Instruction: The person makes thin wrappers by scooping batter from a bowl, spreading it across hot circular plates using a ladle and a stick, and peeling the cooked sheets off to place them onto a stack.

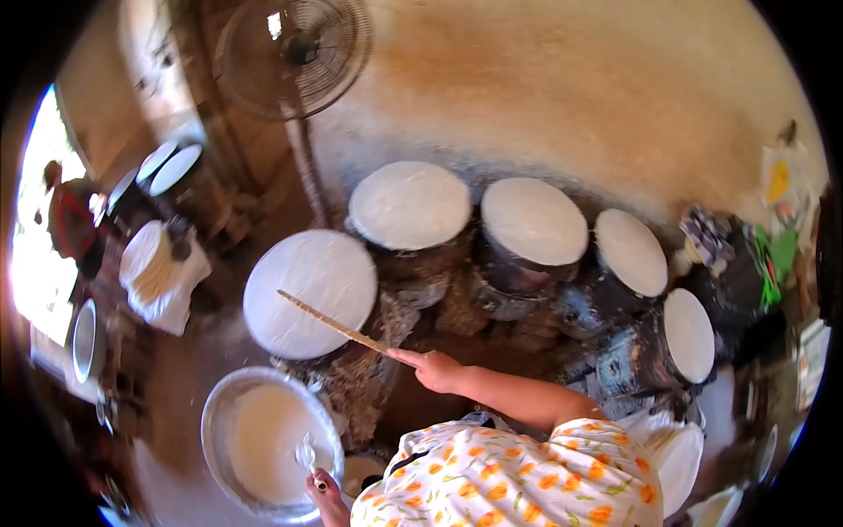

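My right hand (435, 370) is closed around one end of a long, thin wooden stick (329, 321). The stick's far end reaches over the middle of a round white pot top (307, 263); whether it touches the surface, I cannot tell. Low in the view, my left hand (327, 499) grips the handle of a ladle (305, 453). The ladle's shiny bowl is over the right side of a wide metal basin (213, 413), which holds a cream-coloured liquid (255, 430).
Several dark pots with white round tops (410, 205) curve along the wall to the right. A standing fan (301, 48) rises behind. At left are a white sack (171, 294) and a person (70, 215) near the bright opening. Cloths and bags (773, 259) lie far right.
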A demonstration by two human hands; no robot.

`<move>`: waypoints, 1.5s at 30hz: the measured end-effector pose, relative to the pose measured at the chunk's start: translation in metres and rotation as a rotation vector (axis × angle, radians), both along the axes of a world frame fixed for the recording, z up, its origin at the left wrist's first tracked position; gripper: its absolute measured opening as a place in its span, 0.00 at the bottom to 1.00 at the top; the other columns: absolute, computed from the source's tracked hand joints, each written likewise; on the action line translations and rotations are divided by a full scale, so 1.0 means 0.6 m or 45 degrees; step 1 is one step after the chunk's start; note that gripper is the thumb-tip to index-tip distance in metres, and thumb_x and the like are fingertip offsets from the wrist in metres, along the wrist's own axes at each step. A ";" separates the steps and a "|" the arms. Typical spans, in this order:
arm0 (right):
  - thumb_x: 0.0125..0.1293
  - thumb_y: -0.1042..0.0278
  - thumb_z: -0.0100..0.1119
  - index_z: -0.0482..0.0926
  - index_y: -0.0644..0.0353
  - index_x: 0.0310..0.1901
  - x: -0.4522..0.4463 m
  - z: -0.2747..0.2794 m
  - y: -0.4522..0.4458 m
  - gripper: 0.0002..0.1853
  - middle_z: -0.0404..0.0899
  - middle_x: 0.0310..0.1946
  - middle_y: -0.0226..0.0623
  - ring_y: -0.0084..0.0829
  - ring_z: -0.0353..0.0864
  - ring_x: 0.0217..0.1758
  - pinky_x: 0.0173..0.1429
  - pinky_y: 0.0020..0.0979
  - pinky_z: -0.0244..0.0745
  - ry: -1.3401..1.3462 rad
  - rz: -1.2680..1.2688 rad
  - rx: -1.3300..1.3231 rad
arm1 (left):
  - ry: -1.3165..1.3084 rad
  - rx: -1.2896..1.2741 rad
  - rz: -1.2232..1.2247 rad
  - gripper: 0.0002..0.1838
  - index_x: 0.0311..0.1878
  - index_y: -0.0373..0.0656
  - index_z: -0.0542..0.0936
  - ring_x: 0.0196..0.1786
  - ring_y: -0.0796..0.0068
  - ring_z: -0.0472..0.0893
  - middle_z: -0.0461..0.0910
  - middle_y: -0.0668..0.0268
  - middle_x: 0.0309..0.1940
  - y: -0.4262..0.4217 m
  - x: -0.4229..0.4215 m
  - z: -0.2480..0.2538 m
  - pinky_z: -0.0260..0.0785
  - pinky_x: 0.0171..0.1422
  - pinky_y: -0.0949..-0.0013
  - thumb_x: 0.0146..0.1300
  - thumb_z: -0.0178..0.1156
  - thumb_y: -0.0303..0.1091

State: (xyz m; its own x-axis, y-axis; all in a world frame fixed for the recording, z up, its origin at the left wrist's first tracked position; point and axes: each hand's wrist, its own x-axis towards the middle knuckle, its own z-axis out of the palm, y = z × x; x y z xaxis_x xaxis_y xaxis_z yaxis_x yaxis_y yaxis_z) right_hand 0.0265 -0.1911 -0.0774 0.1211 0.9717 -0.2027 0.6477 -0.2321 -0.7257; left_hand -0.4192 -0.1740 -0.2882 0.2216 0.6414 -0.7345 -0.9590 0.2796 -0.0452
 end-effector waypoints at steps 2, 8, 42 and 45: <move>0.61 0.75 0.43 0.60 0.30 0.68 0.040 -0.026 -0.019 0.34 0.79 0.33 0.56 0.54 0.79 0.31 0.39 0.49 0.74 -0.007 -0.055 0.055 | 0.007 -0.038 -0.063 0.06 0.36 0.33 0.69 0.23 0.76 0.73 0.71 0.63 0.24 0.013 0.039 0.009 0.73 0.26 0.76 0.60 0.47 0.27; 0.61 0.72 0.46 0.55 0.30 0.70 0.206 -0.062 -0.147 0.35 0.80 0.31 0.54 0.53 0.79 0.29 0.35 0.49 0.74 0.007 -0.322 0.154 | 0.315 -0.160 -0.091 0.04 0.31 0.35 0.70 0.22 0.74 0.74 0.73 0.62 0.22 0.030 0.173 0.011 0.75 0.26 0.76 0.55 0.49 0.26; 0.60 0.81 0.43 0.55 0.35 0.71 0.347 -0.067 -0.553 0.38 0.78 0.25 0.40 0.32 0.80 0.30 0.40 0.33 0.74 -0.040 -2.060 0.184 | 0.195 0.195 -1.899 0.07 0.35 0.31 0.72 0.26 0.72 0.75 0.75 0.58 0.27 0.255 0.792 -0.094 0.74 0.29 0.76 0.53 0.49 0.23; 0.61 0.81 0.43 0.55 0.33 0.71 0.297 -0.080 -0.611 0.38 0.77 0.26 0.40 0.30 0.79 0.30 0.39 0.31 0.73 -0.036 -2.279 0.172 | 0.198 -0.119 -1.894 0.07 0.35 0.31 0.72 0.23 0.73 0.75 0.74 0.58 0.26 0.203 0.860 -0.028 0.74 0.28 0.77 0.53 0.50 0.23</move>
